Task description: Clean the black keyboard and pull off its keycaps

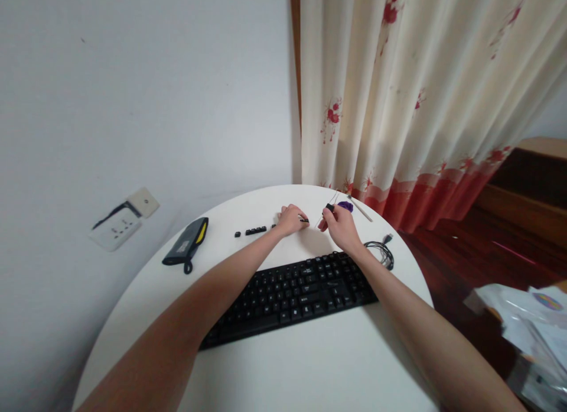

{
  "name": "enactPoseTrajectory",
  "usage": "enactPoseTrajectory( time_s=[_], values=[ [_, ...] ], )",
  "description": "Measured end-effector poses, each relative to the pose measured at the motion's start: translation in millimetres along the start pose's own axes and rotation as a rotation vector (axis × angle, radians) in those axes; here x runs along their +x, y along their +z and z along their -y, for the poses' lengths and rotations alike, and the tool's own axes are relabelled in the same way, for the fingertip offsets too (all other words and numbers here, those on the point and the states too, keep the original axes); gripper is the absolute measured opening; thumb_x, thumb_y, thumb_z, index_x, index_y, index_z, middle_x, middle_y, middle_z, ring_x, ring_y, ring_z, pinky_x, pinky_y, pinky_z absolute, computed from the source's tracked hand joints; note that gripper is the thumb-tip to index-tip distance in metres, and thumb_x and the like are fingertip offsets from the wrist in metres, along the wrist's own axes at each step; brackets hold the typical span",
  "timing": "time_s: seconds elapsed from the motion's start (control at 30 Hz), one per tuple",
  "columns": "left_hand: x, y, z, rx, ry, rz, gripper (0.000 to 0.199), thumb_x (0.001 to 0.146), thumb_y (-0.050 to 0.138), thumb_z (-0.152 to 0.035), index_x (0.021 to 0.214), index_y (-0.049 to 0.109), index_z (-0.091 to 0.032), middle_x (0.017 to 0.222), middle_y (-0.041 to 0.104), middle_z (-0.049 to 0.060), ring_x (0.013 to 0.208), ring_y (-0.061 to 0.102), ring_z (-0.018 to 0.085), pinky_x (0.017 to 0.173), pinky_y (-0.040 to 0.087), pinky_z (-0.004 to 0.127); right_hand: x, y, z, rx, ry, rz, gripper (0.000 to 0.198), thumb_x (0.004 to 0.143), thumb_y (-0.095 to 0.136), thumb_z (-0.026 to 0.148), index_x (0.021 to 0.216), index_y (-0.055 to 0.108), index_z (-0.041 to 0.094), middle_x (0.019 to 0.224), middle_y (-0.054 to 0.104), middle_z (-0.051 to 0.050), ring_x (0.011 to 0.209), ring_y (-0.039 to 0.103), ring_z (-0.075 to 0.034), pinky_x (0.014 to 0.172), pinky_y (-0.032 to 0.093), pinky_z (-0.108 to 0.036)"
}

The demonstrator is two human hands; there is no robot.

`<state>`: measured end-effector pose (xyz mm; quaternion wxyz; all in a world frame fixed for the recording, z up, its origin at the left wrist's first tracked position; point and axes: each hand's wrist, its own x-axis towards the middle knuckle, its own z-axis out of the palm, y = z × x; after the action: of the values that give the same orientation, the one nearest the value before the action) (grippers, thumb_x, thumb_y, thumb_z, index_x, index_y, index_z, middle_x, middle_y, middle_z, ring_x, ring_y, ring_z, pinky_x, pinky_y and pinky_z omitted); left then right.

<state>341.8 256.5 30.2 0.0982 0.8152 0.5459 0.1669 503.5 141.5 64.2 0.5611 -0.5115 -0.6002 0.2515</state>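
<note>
My right hand (340,227) is closed around a small black keycap (329,207), raised above the far part of the white table. Thin wires show just behind that hand; what they belong to is unclear. Palm down, my left hand (291,219) rests on the table with its fingers stretched out, at a line of black keycaps (256,230). Its fingertips are at a keycap (304,220) at the right end of the line, and the hand hides part of the row. A black keyboard (305,291) lies nearer to me, partly under my forearms.
A dark pouch with a yellow strip (185,243) lies at the table's left. A coiled cable (381,252), a pale slim stick-like tool (362,210) and a purple object (345,206) are on the right. A wall and curtain (372,104) stand behind the round table (287,365).
</note>
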Motion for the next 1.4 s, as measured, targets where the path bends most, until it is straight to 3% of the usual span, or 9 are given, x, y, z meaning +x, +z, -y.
enactPoseTrajectory(
  time_s=[0.17,0.3,0.43,0.6,0.73,0.9,1.4],
  values=[
    [-12.3,-15.7,-8.3,-0.002,-0.02,-0.087,0.045,0.065,0.076,-0.051,0.105,0.072,-0.03,0.125,0.055,0.005,0.117,0.043,0.032,0.093,0.037,0.043,2.1,-2.0,-2.9,0.031,-0.017,0.024,0.03,0.091,0.046,0.038,0.071,0.055,0.018,0.061,0.066,-0.005,0.053,0.062,-0.015,0.055,0.047,-0.025],
    [-46.8,-38.5,-18.0,0.039,0.029,-0.168,0.036,0.078,0.067,-0.044,0.109,0.069,-0.027,0.125,0.056,0.006,0.115,0.045,0.03,0.091,0.038,0.042,4.1,-5.1,-5.7,-0.003,-0.03,0.023,0.029,0.089,0.049,0.037,0.07,0.057,0.016,0.062,0.065,-0.004,0.054,0.06,-0.015,0.053,0.046,-0.025],
    [-95.4,-52.2,-25.9,0.057,0.126,-0.032,0.029,0.086,0.059,-0.034,0.111,0.068,-0.024,0.118,0.061,0.007,0.111,0.05,0.029,0.093,0.037,0.043,4.7,-9.2,-5.8,-0.047,-0.012,0.064,0.028,0.086,0.054,0.037,0.071,0.061,0.015,0.063,0.066,-0.005,0.055,0.061,-0.015,0.052,0.045,-0.024],
    [-135.2,-46.5,-26.2,-0.039,0.18,0.031,0.024,0.086,0.06,-0.027,0.106,0.07,-0.021,0.114,0.066,0.007,0.109,0.056,0.026,0.096,0.04,0.04,1.4,-12.5,-0.3,-0.01,-0.023,0.217,0.03,0.085,0.057,0.038,0.068,0.063,0.013,0.06,0.066,-0.005,0.049,0.058,-0.013,0.049,0.045,-0.024],
    [-144.1,-36.0,-25.6,-0.221,0.218,0.013,0.018,0.084,0.059,-0.02,0.097,0.072,-0.018,0.101,0.07,0.006,0.093,0.062,0.02,0.088,0.046,0.032,-4.8,-11.4,6.3,0.009,-0.051,0.372,0.033,0.084,0.059,0.041,0.067,0.063,0.013,0.059,0.066,-0.005,0.049,0.058,-0.012,0.049,0.045,-0.023],
    [-149.0,-25.4,-25.3,-0.436,0.222,0.066,0.016,0.082,0.066,-0.031,0.092,0.074,-0.021,0.091,0.071,0.003,0.081,0.063,0.017,0.078,0.049,0.028,-11.4,-8.2,8.4,0.0,-0.042,0.526,0.032,0.085,0.058,0.04,0.067,0.064,0.013,0.059,0.065,-0.003,0.052,0.058,-0.011,0.051,0.046,-0.023],
    [-148.4,-19.3,-21.9,-0.53,0.18,0.045,0.009,0.078,0.071,-0.026,0.084,0.075,-0.021,0.081,0.071,0.002,0.074,0.063,0.017,0.072,0.05,0.028,-16.4,-7.4,3.5,-0.004,-0.039,0.648,0.034,0.082,0.063,0.045,0.07,0.069,0.014,0.064,0.069,-0.005,0.056,0.061,-0.014,0.057,0.049,-0.025]
  ],
)
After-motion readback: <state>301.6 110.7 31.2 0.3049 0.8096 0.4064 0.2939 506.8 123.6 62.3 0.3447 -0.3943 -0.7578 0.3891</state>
